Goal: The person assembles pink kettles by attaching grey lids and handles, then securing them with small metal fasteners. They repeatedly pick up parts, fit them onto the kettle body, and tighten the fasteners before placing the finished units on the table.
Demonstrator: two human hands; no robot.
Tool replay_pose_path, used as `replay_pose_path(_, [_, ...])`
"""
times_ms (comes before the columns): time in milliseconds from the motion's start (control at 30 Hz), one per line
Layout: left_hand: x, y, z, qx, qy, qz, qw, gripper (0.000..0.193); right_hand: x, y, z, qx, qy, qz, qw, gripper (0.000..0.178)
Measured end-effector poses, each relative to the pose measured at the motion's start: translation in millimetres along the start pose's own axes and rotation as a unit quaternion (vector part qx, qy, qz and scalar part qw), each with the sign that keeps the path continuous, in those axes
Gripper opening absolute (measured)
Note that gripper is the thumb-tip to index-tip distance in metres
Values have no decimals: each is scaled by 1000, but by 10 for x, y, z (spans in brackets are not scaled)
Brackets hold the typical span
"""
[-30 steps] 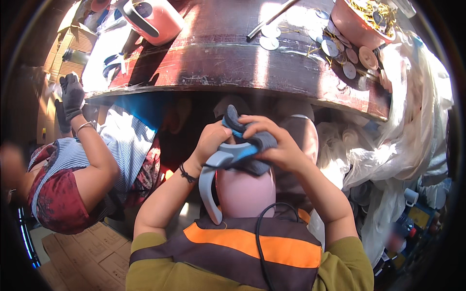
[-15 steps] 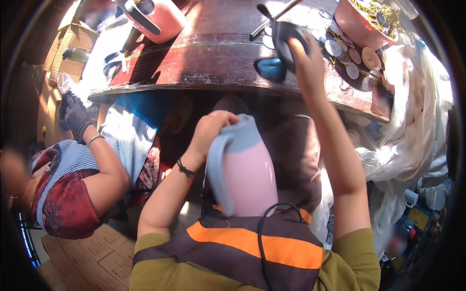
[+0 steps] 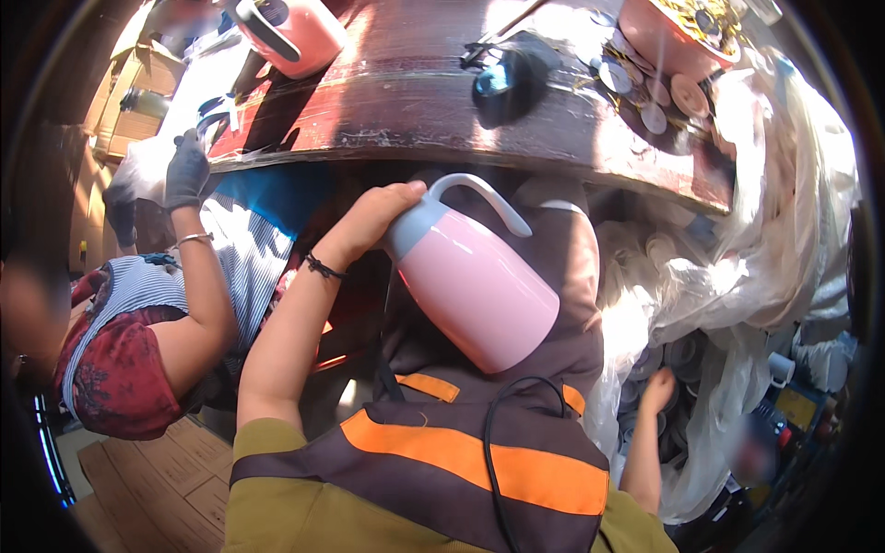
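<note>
My left hand (image 3: 383, 217) grips a pink vacuum jug (image 3: 479, 286) around its grey-blue collar. The jug lies tilted over my lap, its base down to the right and its pale blue-grey handle (image 3: 493, 198) on the upper side. Low on the right, my right hand (image 3: 657, 392) is among several grey plastic parts (image 3: 678, 355) inside a clear plastic bag (image 3: 705, 461). Its fingers are too small and partly hidden to show a hold. On the table lies a shiny blue object (image 3: 495, 81) with dark shapes around it; its kind is unclear.
The dark red table (image 3: 406, 120) runs across the far side. On it stand another pink jug (image 3: 300, 41) and a pink tub (image 3: 659, 41) of yellow strings, with round discs (image 3: 653, 118) beside it. A gloved co-worker (image 3: 138, 332) sits at left, near cardboard (image 3: 166, 475).
My right hand has left the table and the dark object it held, dropping to the bag at lower right. The jug has turned in my left hand, its handle swinging from left to upper right.
</note>
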State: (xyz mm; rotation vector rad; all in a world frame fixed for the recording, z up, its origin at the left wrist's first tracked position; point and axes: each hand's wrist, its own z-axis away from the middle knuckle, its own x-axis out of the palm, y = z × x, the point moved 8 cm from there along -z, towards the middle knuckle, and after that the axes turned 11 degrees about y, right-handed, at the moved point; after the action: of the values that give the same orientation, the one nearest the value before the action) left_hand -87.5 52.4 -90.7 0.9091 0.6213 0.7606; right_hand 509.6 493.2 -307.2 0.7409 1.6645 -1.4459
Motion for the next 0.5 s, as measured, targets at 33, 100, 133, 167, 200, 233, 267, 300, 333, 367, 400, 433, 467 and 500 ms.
replay_pose_path(33, [-3,-7,31,-22,19,-10,1000,55,162,401,433,13,-55,103,993,30])
replay_pose_path(100, [12,77,58,-38,39,-42,998,63,576,692,1262,83,-189,118,971,30])
replay_pose_path(133, [38,162,74,-30,49,-50,997,65,800,633,1533,110,-232,81,963,31])
replay_pose_path(167, [70,233,87,-22,57,-58,996,67,978,512,1711,131,-258,48,956,31])
replay_pose_path(200, [85,293,102,-14,66,-66,996,69,1151,373,1806,149,-277,19,949,31])
replay_pose_path(233, [97,314,119,-17,71,-64,995,67,1256,267,1843,164,-287,-1,944,32])
replay_pose_path(267, [91,315,137,-20,79,-58,995,66,1326,183,1831,176,-299,-14,938,32])
replay_pose_path(300, [82,322,154,-22,87,-52,995,64,1349,113,1838,188,-309,-24,932,32])
replay_pose_path(333, [108,351,155,-29,77,-95,992,63,1362,112,1839,202,-313,-38,927,33])
replay_pose_path(367, [122,327,176,-41,69,-135,988,62,1303,183,1861,217,-320,-44,921,33])
replay_pose_path(400, [127,302,193,-53,61,-176,981,61,1254,244,1851,229,-323,-50,917,34])
replay_pose_path(433, [128,290,202,-63,54,-154,984,60,1204,298,1807,239,-323,-57,914,34])
replay_pose_path(467, [117,250,216,-76,48,-131,987,59,1099,388,1728,242,-319,-54,915,34])
replay_pose_path(500, [125,240,206,-85,37,-112,989,59,948,479,1606,236,-304,-47,922,35])
